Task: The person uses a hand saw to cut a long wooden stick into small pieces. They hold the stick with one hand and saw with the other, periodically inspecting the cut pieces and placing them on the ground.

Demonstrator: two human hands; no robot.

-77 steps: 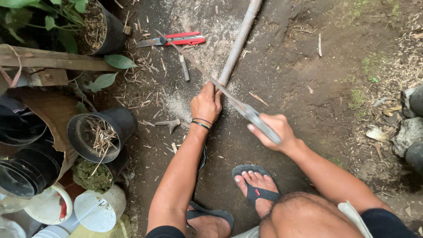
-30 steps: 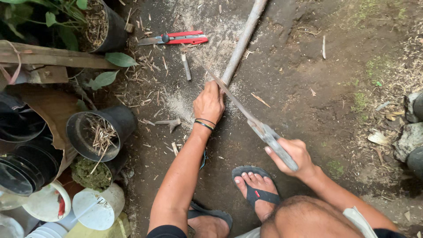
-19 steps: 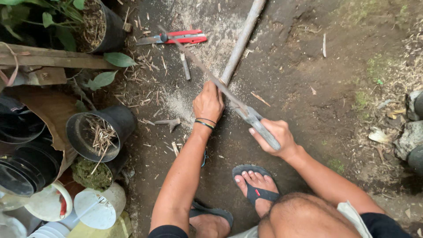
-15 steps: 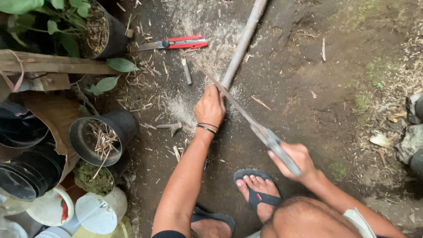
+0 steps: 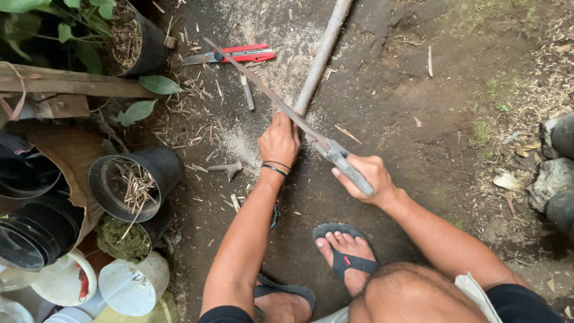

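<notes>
The bamboo pole lies on the dirt ground in front of me, its long axis running from my left hand up toward one o'clock and out past the top edge. My left hand is clenched around its near end, pinning it down. My right hand is closed on the grey handle of the saw, whose thin blade crosses the pole just above my left hand and points toward ten o'clock, tip reaching close to the red-handled cutter.

A patch of pale sawdust spreads at nine o'clock from my left hand, with splinters scattered around it. Farther toward nine o'clock a black pot lies tipped with dry sticks in it; more black pots and white tubs crowd the lower left. At eleven o'clock a potted plant and a wooden plank close that side.

Bare soil is open toward two and three o'clock, up to the stones at the right edge. My sandalled foot rests at six o'clock, below the saw hand.
</notes>
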